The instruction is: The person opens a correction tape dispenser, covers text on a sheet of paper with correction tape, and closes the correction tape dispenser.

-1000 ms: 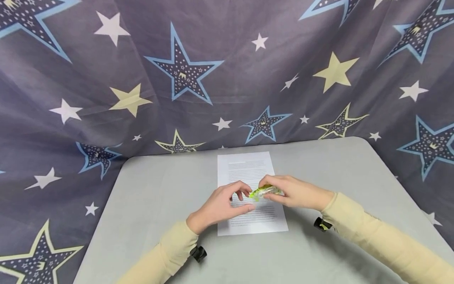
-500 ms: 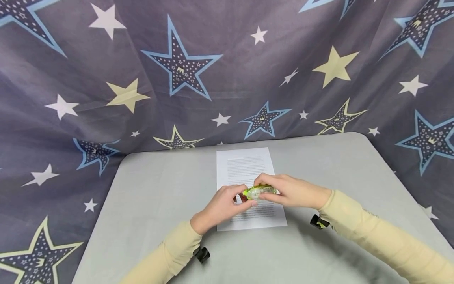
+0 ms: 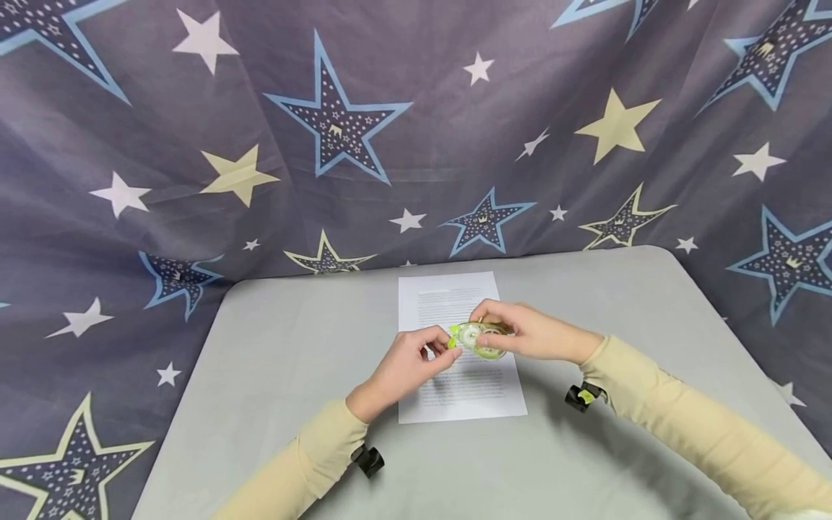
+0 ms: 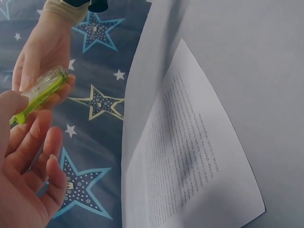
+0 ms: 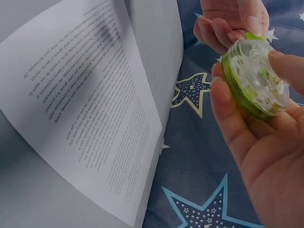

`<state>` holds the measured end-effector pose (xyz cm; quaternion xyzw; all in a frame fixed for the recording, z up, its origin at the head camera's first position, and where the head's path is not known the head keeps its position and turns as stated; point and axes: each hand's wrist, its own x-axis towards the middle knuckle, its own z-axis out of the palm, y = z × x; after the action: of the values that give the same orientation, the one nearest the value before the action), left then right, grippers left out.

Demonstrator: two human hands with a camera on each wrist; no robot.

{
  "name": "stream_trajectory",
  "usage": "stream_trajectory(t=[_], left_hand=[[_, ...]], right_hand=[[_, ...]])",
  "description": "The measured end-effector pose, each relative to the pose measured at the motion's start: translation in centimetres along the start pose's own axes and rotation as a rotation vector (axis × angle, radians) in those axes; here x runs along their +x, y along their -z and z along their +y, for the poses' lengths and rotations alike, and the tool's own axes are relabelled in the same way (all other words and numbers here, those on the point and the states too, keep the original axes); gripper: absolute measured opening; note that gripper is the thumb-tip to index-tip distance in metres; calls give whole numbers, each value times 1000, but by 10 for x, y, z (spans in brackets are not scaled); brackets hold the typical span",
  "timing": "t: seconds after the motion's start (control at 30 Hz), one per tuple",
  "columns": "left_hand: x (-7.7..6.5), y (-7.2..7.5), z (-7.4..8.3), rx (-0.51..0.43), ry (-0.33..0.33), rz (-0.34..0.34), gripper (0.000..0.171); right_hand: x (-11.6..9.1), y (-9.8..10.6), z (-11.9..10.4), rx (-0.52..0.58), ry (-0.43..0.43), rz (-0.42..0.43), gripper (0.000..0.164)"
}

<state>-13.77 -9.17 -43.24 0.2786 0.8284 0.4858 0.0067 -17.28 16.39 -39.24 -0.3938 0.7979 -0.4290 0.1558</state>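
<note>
Above the printed sheet, my right hand (image 3: 539, 334) holds a green and clear correction tape (image 3: 469, 335) between thumb and fingers. Its round see-through case (image 5: 254, 76) faces the right wrist camera, with white reels inside. My left hand (image 3: 409, 365) pinches the bright green tip of the dispenser with thumb and index finger. In the left wrist view the other left fingers (image 4: 54, 180) are loosely bent below the correction tape (image 4: 42, 95). Whether the green end is a cap cannot be told, since the fingertips partly cover it.
A sheet of printed paper (image 3: 464, 397) lies flat on the grey table (image 3: 292, 361) under both hands. Behind the table hangs a dark curtain with stars (image 3: 416, 144). A black wrist camera (image 3: 368, 461) sits at the left sleeve, another wrist camera (image 3: 578, 397) at the right.
My left fingers have closed from a loose curve onto the correction tape's green tip. The right hand has turned the dispenser so its round side faces up, and raised it slightly.
</note>
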Motion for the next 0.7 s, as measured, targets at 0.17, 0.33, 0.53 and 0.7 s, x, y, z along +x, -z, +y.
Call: stream_trajectory(t=[0.17, 0.33, 0.53, 0.7], left_hand=[[-1, 0, -2, 3, 0, 12, 8], [-1, 2, -3, 8, -12, 40, 7], [-1, 2, -4, 12, -5, 53, 4], [-2, 2, -5, 7, -17, 24, 4]], right_hand=[[1, -1, 1, 7, -1, -8, 20], [2, 1, 1, 0, 9, -12, 21], [-2, 1, 4, -23, 1, -17, 21], [-8, -2, 6, -79, 4, -33, 21]])
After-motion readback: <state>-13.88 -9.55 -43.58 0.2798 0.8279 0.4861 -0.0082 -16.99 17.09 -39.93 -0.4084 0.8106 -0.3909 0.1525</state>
